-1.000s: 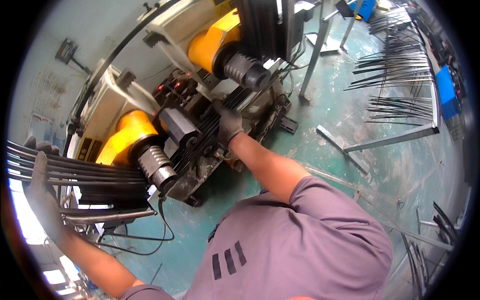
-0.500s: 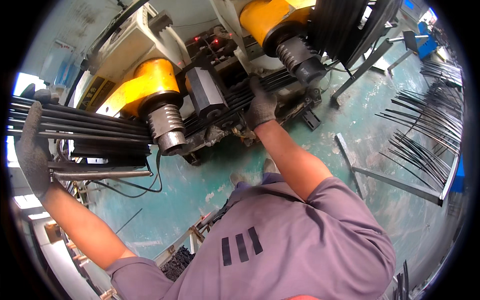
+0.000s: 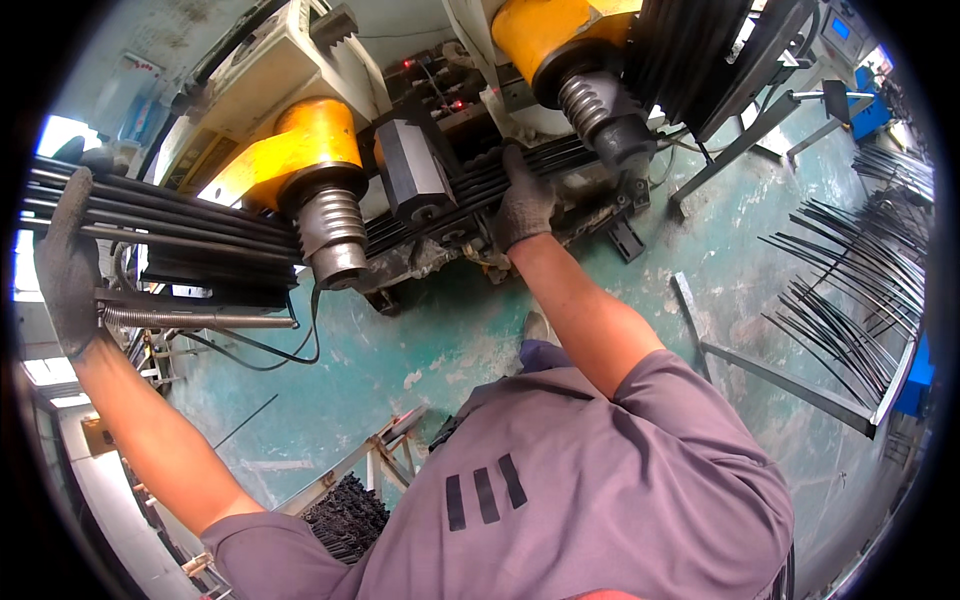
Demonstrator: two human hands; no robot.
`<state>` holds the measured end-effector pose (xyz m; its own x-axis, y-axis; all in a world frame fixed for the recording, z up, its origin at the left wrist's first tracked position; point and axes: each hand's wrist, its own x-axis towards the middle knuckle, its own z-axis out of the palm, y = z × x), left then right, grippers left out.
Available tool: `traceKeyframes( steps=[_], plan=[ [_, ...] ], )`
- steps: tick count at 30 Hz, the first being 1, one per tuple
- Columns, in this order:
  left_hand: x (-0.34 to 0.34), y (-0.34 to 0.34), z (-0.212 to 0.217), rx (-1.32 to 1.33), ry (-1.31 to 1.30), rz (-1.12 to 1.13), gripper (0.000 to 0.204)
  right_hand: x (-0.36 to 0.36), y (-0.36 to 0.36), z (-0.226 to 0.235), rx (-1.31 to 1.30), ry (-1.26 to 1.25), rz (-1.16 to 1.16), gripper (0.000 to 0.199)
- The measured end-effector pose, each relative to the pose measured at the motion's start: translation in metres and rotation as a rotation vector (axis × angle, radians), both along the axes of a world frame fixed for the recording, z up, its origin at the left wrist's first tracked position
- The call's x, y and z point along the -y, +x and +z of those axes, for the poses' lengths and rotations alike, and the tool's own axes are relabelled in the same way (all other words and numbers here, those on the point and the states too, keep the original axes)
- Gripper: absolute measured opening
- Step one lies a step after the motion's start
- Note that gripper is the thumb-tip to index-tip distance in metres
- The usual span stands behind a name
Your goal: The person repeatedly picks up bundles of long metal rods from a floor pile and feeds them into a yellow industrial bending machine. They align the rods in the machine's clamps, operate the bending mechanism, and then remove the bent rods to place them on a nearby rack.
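Note:
Several long dark metal rods (image 3: 170, 207) lie side by side across the machine, passing behind its left ribbed steel cylinder. At the far left my left hand (image 3: 70, 285), in a dark work glove, grips their ends, thumb in front and fingertips showing behind. My right hand (image 3: 525, 208), gloved too, closes over the middle stretch of the rods (image 3: 470, 192), between the two yellow machine heads; its fingers are partly hidden. Beside it, to the left, stands a grey block with slanted faces (image 3: 412, 165).
Yellow heads (image 3: 315, 140) (image 3: 525, 45) carry ribbed steel cylinders (image 3: 330, 235). Below my left hand runs a coil spring (image 3: 190, 320). At right, a metal rack (image 3: 790, 385) stands near many loose rods (image 3: 850, 270). More dark stock (image 3: 345, 515) fills a frame at lower left.
The whole view has shifted slightly, and one shoe has dropped out of sight. Both hands stay on the rods in nearly the same places.

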<state>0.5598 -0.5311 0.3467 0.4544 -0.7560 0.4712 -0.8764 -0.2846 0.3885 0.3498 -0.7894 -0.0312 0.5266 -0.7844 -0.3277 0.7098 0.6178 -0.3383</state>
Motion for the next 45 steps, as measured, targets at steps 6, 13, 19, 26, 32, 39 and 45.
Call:
traceKeyframes(
  steps=[6,13,19,26,32,39,45],
  plan=[
    [0.001,-0.022,0.008,0.016,0.035,0.071,0.03,0.0,-0.003,0.011,-0.009,0.072,-0.019,0.01],
    [-0.094,-0.1,-0.031,0.209,-0.305,0.266,0.036,-0.047,-0.11,0.068,-0.289,-0.236,-0.149,0.015],
    [-0.096,-0.204,-0.097,-0.379,-0.897,0.244,0.034,-0.04,-0.293,0.017,-0.548,-0.265,-0.33,0.022],
    [-0.046,-0.302,-0.311,-1.265,-0.434,0.017,0.026,-0.05,-0.583,0.024,-1.192,-0.276,-0.897,0.03],
    [-0.002,-0.46,-0.44,-2.346,-0.26,-0.015,0.024,-0.026,-0.776,0.057,-1.607,-0.255,-1.154,0.03],
    [0.053,-0.537,-0.483,-2.289,0.299,-0.019,0.031,0.101,-1.003,-0.046,-2.422,-0.511,-0.757,0.046],
    [0.111,-0.581,-0.382,-1.519,0.191,-0.068,0.031,0.205,-1.021,-0.047,-2.632,-0.69,-0.389,0.043]
  ],
)
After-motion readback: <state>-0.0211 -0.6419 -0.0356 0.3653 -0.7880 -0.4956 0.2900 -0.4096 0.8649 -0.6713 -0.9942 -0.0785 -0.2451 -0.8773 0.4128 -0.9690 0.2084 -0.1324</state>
